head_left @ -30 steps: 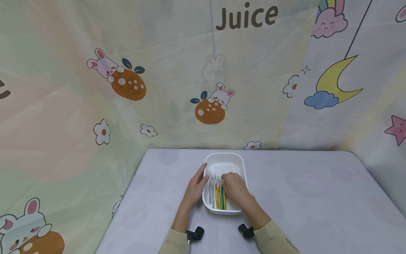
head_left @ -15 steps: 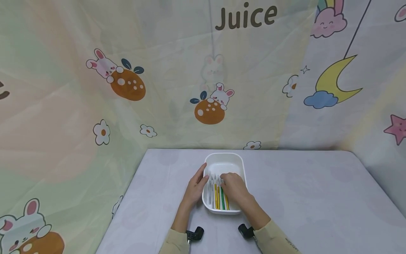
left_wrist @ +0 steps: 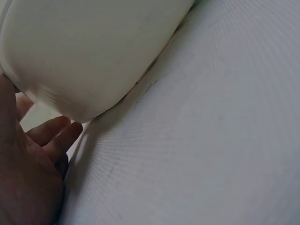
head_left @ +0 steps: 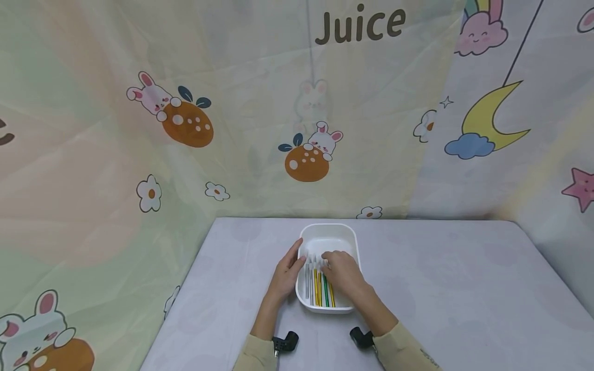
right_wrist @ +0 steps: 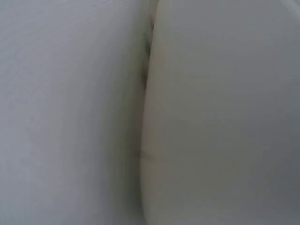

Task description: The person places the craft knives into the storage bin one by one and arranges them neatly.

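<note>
My left hand [head_left: 284, 275] grips the left side of a white plastic tray [head_left: 327, 310], thumb at the rim and fingers along the outer wall. In the left wrist view, fingertips [left_wrist: 70, 133] touch the wall low down. Inside the tray lies a row of several slim sticks [head_left: 318, 288], silver, yellow and green, with clear or whitish far ends; their exact kind is too small to tell. My right hand [head_left: 344, 272] reaches into the tray with bent fingers at the far ends of the right-hand sticks. It hides what its fingertips do there.
The tray stands on a table [head_left: 441, 288] with a pale cloth. A printed curtain [head_left: 250, 129] hangs behind the table's far edge. Black wrist cameras [head_left: 285, 341] sit on both wrists. The right wrist view shows only the tray's outer wall [right_wrist: 211, 117] and the cloth.
The near ends of the rightmost green and yellow sticks have swung slightly right, leaving a wider gap beside the others. My right hand has shifted a little left; my left hand stays put.
</note>
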`<state>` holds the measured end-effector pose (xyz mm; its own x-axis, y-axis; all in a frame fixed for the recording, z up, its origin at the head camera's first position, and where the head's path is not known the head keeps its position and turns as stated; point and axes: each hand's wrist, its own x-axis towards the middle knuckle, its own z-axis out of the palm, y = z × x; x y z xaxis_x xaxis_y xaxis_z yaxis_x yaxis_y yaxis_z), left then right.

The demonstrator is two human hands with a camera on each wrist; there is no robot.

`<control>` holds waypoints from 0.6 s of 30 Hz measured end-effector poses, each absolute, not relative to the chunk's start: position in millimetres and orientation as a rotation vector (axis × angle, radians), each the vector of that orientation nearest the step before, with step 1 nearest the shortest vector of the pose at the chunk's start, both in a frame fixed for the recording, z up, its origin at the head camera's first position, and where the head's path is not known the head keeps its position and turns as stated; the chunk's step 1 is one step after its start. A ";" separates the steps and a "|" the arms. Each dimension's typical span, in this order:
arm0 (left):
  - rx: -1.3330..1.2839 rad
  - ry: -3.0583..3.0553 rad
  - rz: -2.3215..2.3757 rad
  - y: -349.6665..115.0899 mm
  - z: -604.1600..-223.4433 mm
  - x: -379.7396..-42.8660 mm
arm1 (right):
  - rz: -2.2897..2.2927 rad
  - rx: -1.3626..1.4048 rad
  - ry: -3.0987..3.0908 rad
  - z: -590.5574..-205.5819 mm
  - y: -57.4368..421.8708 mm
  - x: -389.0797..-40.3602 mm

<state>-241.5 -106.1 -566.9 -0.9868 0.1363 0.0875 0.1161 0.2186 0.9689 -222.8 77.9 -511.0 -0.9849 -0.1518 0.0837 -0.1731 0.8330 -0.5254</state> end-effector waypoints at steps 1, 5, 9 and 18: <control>0.259 2.440 1.939 -106.2 -567.3 -241.8 | 0.877 0.267 -2.963 -509.8 79.0 -222.4; 0.271 2.441 1.939 -106.8 -567.9 -242.1 | 0.909 0.303 -2.901 -502.9 85.8 -220.7; 0.251 2.445 1.933 -107.3 -567.0 -242.4 | 0.891 0.331 -2.803 -496.2 96.9 -222.0; 0.235 2.532 1.926 -111.7 -560.9 -241.2 | 0.923 0.226 -2.602 -492.9 132.3 -228.9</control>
<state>-241.2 -111.7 -560.9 -0.9880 0.0874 0.1273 0.1460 0.2605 0.9544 -228.9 132.3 -492.9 -0.9188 -0.0268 0.3938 -0.2691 0.7725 -0.5751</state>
